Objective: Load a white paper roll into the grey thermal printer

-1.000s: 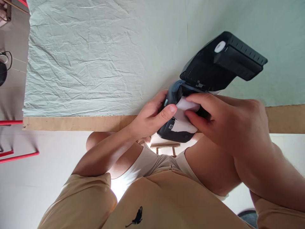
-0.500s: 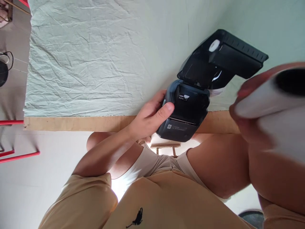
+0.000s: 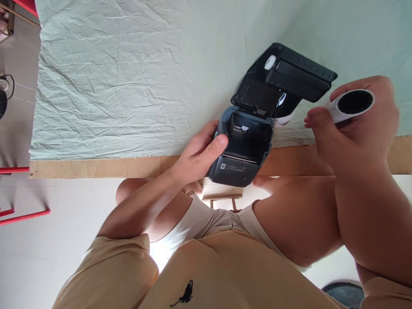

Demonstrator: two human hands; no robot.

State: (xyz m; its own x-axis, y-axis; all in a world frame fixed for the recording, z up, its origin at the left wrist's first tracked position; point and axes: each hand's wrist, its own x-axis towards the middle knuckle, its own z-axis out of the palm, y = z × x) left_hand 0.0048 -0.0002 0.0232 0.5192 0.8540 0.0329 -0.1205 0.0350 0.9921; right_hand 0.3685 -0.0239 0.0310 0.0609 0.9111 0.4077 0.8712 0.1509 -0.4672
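Observation:
A dark label printer is tilted at the table's front edge, its lid swung back and the inner bay showing. My left hand is wrapped around the printer's left side, thumb on top and the other fingers partly hidden. To the right, my right hand grips a white paper roll with a dark hollow core facing me. The roll is apart from the printer. Something white shows beside the hinge; what it is I cannot tell.
A pale green, creased cloth covers the table, with a bare wooden edge along the front. Red metal bars stand at the left by the floor. A dark round object is at the lower right.
My right hand has moved the paper roll up and away from the camera, so the roll shows clearly. The printer, with my left hand on it, has shifted slightly left.

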